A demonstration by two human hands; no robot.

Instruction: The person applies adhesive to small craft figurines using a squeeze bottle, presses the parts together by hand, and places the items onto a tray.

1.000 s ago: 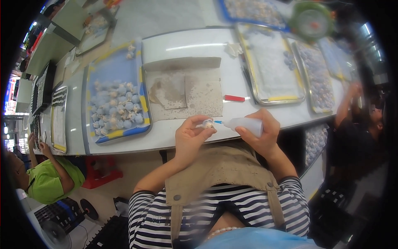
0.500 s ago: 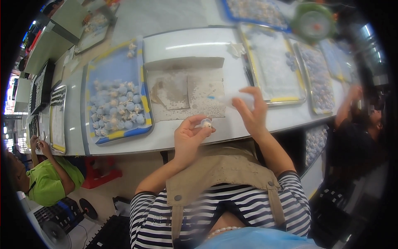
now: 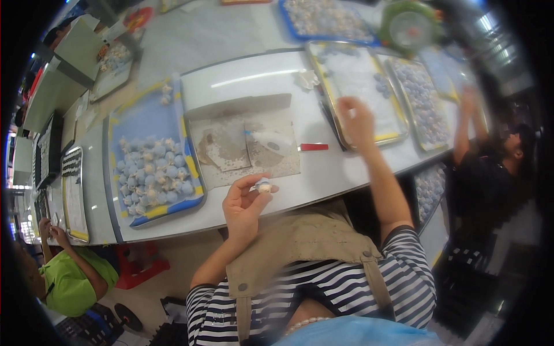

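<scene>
My left hand (image 3: pixel 241 202) pinches a small figurine head (image 3: pixel 264 187), pale with a light blue top, between thumb and fingers near the table's front edge. A white squeeze bottle (image 3: pixel 271 142) with a blue tip lies on the stained cardboard (image 3: pixel 271 115) beyond it, out of both hands. Over the near left part of a white-lined tray (image 3: pixel 369 69) hangs my right hand (image 3: pixel 356 120). Its fingers are loosely bent, somewhat blurred, with nothing visible in them. Light blue pieces (image 3: pixel 382 85) lie along that tray's right side.
On the left, a blue tray (image 3: pixel 138 106) with yellow tape holds many blue-topped heads. A red strip-shaped object (image 3: pixel 313 147) lies beside the bottle. More filled trays (image 3: pixel 424 106) stand at right, near a green round fan-like object (image 3: pixel 411 29). Co-workers sit left (image 3: pixel 78 279) and right (image 3: pixel 487 184).
My right hand has let go of the white bottle, which now lies on the cardboard, and has moved over the white-lined tray. The left hand still holds the head. The view has shifted.
</scene>
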